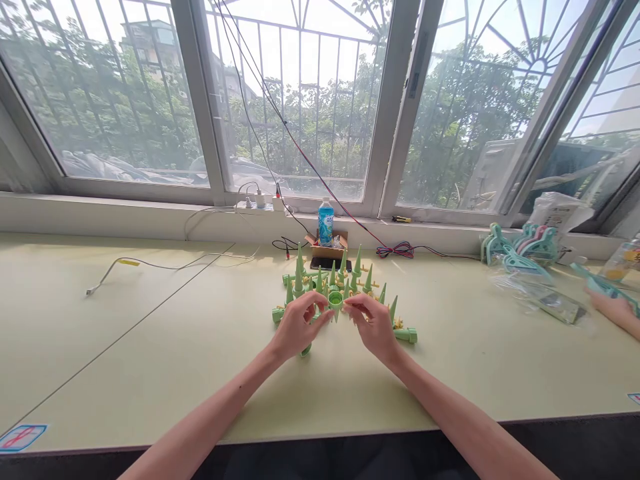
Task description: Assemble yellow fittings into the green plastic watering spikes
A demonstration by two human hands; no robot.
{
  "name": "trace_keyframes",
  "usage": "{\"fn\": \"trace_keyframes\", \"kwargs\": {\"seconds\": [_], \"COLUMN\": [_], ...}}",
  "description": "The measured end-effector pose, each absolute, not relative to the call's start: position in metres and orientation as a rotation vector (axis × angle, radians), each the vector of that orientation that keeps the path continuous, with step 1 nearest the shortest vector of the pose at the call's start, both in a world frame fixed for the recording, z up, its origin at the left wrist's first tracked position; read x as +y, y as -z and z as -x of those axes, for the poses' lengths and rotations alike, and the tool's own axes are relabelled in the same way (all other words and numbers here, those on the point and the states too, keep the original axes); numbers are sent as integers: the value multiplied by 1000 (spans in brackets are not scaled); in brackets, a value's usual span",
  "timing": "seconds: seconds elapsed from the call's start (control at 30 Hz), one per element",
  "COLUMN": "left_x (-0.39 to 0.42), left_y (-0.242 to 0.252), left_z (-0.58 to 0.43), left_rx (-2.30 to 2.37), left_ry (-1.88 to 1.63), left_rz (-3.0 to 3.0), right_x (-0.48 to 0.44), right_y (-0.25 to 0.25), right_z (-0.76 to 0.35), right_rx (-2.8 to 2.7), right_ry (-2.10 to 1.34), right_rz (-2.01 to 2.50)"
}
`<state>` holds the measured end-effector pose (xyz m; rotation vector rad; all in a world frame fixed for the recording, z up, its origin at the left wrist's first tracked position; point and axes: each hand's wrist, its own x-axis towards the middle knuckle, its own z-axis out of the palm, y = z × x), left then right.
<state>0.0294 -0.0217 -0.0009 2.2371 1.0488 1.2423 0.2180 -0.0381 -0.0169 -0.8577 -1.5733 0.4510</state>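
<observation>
The left forearm [215, 410] and right forearm [455, 407] are bare and slim — narrowing toward the wrists — with one small dark spot [240, 386] on the left. The left hand [297, 325] and right hand [374, 328] are ungloved.

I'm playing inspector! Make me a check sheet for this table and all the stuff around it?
Surface: pale table, dark seam on the left.
Job's things: green spiked pieces clustered mid-table; one green cup-ended piece held up.
Clutter: blue bottle, cardboard box, teal hangers.
Hands: left hand holds the cup-ended piece; right hand beside it, grip unclear.
Cables: white cable lying left; red-black cable bundled near the wall.
Surroundings: barred windows; another person's hand far right.
</observation>
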Motion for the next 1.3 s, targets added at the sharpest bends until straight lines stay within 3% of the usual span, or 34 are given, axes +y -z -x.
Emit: {"fn": "trace_keyframes", "kwargs": {"seconds": [0.33,1.3], "left_x": [-19,-20], "left_y": [-1,-2], "left_z": [-31,-27], "left_rx": [997,947], "left_ry": [-1030,-896], "left_rz": [-1884,-1825], "right_x": [-40,-42], "right_y": [15,18], "right_z": [-217,-217], "right_rx": [-1716,-1703], "right_ry": [-225,-271], "right_rz": [782,835]}}
